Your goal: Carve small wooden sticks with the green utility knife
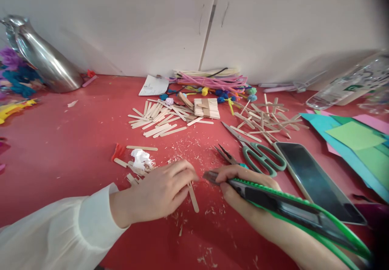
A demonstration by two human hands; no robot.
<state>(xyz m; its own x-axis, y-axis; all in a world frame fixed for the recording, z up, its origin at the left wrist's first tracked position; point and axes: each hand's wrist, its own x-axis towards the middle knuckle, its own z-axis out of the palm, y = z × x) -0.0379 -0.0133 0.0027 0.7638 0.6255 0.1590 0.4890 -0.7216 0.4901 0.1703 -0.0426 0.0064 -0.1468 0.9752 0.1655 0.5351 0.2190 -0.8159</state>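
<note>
My right hand point(243, 185) is closed around a green and black utility knife point(291, 209), its blade end pointing left toward my other hand. The fingers of my left hand point(164, 189) are bent down over a wooden craft stick point(193, 198), whose rounded end sticks out below them; the rest of the stick is hidden. Pale wood shavings point(185, 152) lie scattered around both hands. Beside my left wrist are a crumpled white piece point(141, 158), a red scrap point(118, 152) and several short stick pieces point(133, 179). Just beyond my right hand lie green-handled scissors point(261, 156) and small pliers point(226, 155).
Loose craft sticks point(158, 118), a banded stick bundle point(206, 108) and pink pipe cleaners point(212, 81) lie toward the white wall. A phone point(316, 181), coloured paper point(355, 136) and a plastic bottle point(346, 86) occupy the right. A metal jug point(45, 55) stands back left.
</note>
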